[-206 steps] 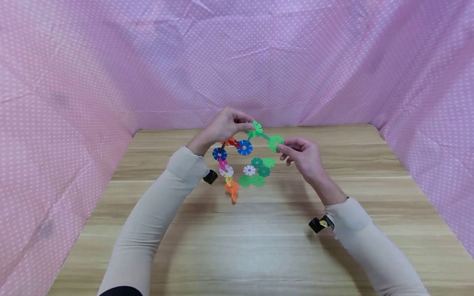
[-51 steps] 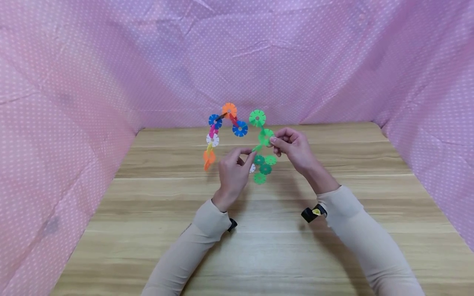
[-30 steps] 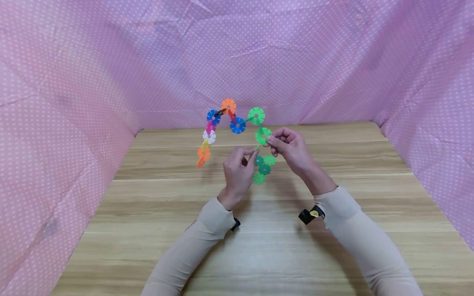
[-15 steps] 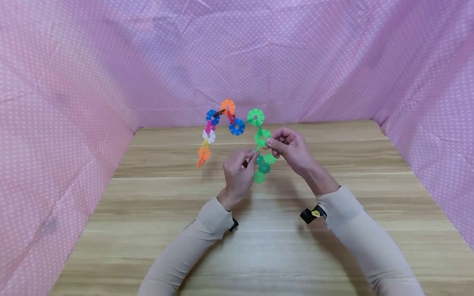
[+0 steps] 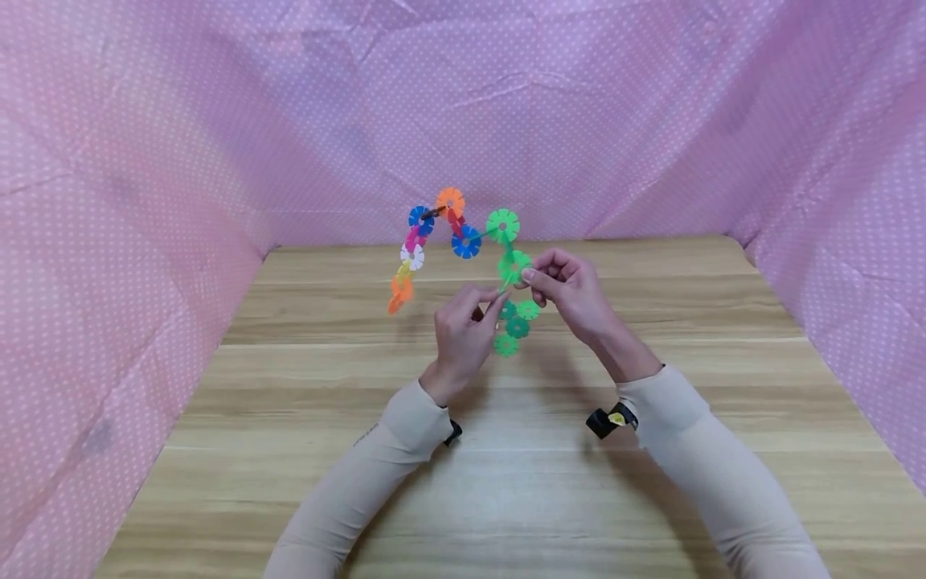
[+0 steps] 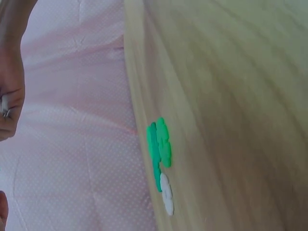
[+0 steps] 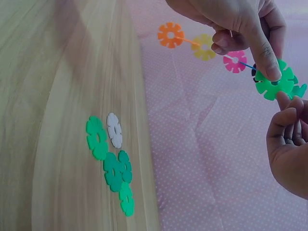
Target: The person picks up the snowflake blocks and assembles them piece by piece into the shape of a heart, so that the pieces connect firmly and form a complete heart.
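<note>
In the head view a chain of slotted plastic snowflake discs hangs above the table, from an orange disc (image 5: 402,287) at its left end to green ones at the right. My right hand (image 5: 579,301) pinches a light green disc (image 5: 514,266) in that chain. Between thumb and forefinger, my left hand (image 5: 465,334) pinches another green disc (image 5: 505,282), seen edge-on and meeting the first. Fingers hide part of that contact. In the right wrist view the left thumb lies over the face of a light green disc (image 7: 269,87).
Loose discs lie flat below the hands: light green (image 5: 528,310), dark green (image 5: 517,327) and a white one (image 7: 114,130), mostly hidden by my left hand in the head view. The wooden table (image 5: 463,498) ends at a pink dotted cloth (image 5: 615,145).
Since the earliest frame, my left hand has left the upper green disc, and one loose light green disc has gone from the table. Lately the chain's left end has risen slightly.
</note>
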Demonstrator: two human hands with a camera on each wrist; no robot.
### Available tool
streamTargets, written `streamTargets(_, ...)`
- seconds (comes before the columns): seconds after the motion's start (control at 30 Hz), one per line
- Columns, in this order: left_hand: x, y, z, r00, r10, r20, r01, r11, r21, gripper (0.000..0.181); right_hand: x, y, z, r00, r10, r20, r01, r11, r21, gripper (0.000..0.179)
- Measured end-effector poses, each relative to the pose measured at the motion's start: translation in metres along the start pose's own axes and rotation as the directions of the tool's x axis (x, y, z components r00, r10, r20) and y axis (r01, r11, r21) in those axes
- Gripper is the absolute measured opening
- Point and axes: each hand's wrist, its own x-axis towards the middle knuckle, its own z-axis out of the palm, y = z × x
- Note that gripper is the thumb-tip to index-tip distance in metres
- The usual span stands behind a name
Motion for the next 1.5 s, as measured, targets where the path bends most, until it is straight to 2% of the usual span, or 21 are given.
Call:
streamTargets(0.2, 0.003, 0.0, -0.005, 0.998, -0.031, 0.059, 0.029, 0.999, 0.023, 0.015, 0.001, 0.002, -0.002, 1.0, -0.015, -0.013, 0.016, 1.0, 0.008, 0.015)
streamTargets(0.37, 0.001, -0.002, -0.009, 0.986, -0.121, 0.117, 0.119, 0.993, 0.028, 0.018, 0.001, 0.004, -0.005, 1.0, -0.027, -0.009, 0.027, 1.0, 0.015, 0.013)
streamTargets(0.47, 0.0, -0.002, -0.012, 0.964, -0.193, 0.183, 0.19, 0.981, 0.032, 0.02, 0.001, 0.004, -0.007, 0.999, -0.028, -0.02, 0.028, 1.0, 0.003, 0.011)
streamTargets(0.53, -0.001, -0.004, -0.015, 0.931, -0.263, 0.252, 0.264, 0.964, 0.03, 0.021, 0.002, 0.004, -0.01, 0.999, -0.024, -0.029, 0.024, 1.0, 0.004, 0.011)
streamTargets(0.57, 0.0, -0.004, -0.016, 0.904, -0.312, 0.294, 0.319, 0.948, 0.025, 0.022, 0.002, 0.004, -0.011, 0.999, -0.021, -0.032, 0.021, 1.0, 0.005, 0.011)
streamTargets(0.6, 0.0, -0.005, -0.018, 0.866, -0.368, 0.34, 0.384, 0.923, 0.021, 0.024, 0.002, 0.004, -0.013, 0.999, -0.017, -0.034, 0.018, 1.0, 0.006, 0.011)
streamTargets(0.63, 0.0, -0.006, -0.019, 0.818, -0.426, 0.386, 0.458, 0.889, 0.011, 0.025, 0.002, 0.003, -0.014, 0.999, -0.014, -0.035, 0.014, 1.0, 0.008, 0.011)
streamTargets(0.7, 0.0, -0.009, -0.021, 0.696, -0.533, 0.482, 0.613, 0.79, -0.011, 0.03, 0.002, 0.003, -0.015, 0.999, -0.007, -0.036, 0.008, 1.0, 0.013, 0.012)
streamTargets(0.77, 0.001, -0.013, -0.022, 0.558, -0.604, 0.569, 0.745, 0.667, -0.023, 0.035, 0.003, 0.003, -0.016, 0.999, -0.006, -0.035, 0.006, 1.0, 0.01, 0.013)
streamTargets(0.83, 0.0, -0.017, -0.023, 0.433, -0.64, 0.635, 0.833, 0.553, -0.011, 0.041, 0.003, 0.003, -0.016, 1.0, -0.003, -0.029, 0.003, 1.0, 0.01, 0.012)
streamTargets(0.87, 0.0, -0.02, -0.022, 0.377, -0.649, 0.661, 0.863, 0.506, 0.005, 0.046, 0.003, 0.003, -0.016, 1.0, -0.002, -0.027, 0.002, 1.0, 0.013, 0.011)
streamTargets(0.93, -0.001, -0.025, -0.022, 0.29, -0.656, 0.697, 0.897, 0.441, 0.042, 0.054, 0.003, 0.002, -0.016, 1.0, 0.003, -0.023, -0.002, 1.0, 0.014, 0.007)
streamTargets(1.0, -0.002, -0.029, -0.021, 0.223, -0.663, 0.715, 0.914, 0.397, 0.083, 0.059, 0.002, 0.001, -0.016, 1.0, 0.01, -0.02, -0.009, 1.0, 0.018, 0.006)
streamTargets(1.03, -0.003, -0.031, -0.02, 0.196, -0.662, 0.723, 0.918, 0.384, 0.102, 0.06, 0.002, 0.001, -0.016, 1.0, 0.012, -0.02, -0.012, 1.0, 0.018, 0.005)
streamTargets(1.07, -0.004, -0.033, -0.02, 0.176, -0.659, 0.731, 0.919, 0.377, 0.118, 0.061, 0.002, 0.001, -0.016, 1.0, 0.015, -0.019, -0.014, 1.0, 0.018, 0.005)
streamTargets(1.2, -0.008, -0.041, -0.017, 0.102, -0.655, 0.749, 0.923, 0.343, 0.174, 0.061, 0.001, 0.0, -0.017, 1.0, 0.019, -0.011, -0.019, 0.999, 0.028, 0.008)
streamTargets(1.3, -0.011, -0.044, -0.013, 0.065, -0.67, 0.74, 0.927, 0.315, 0.203, 0.06, 0.0, 0.0, -0.017, 1.0, 0.019, -0.005, -0.019, 0.999, 0.037, 0.008)
streamTargets(1.37, -0.013, -0.046, -0.009, 0.057, -0.694, 0.717, 0.923, 0.311, 0.227, 0.056, -0.001, 0.0, -0.017, 1.0, 0.02, -0.004, -0.02, 0.999, 0.045, 0.009)
streamTargets(1.4, -0.013, -0.046, -0.007, 0.059, -0.708, 0.703, 0.917, 0.316, 0.241, 0.053, -0.001, 0.0, -0.017, 1.0, 0.021, -0.003, -0.021, 0.999, 0.048, 0.009)
streamTargets(1.5, -0.016, -0.047, 0.0, 0.078, -0.746, 0.661, 0.9, 0.338, 0.275, 0.045, -0.001, 0.0, -0.017, 1.0, 0.022, -0.001, -0.022, 0.998, 0.053, 0.01)
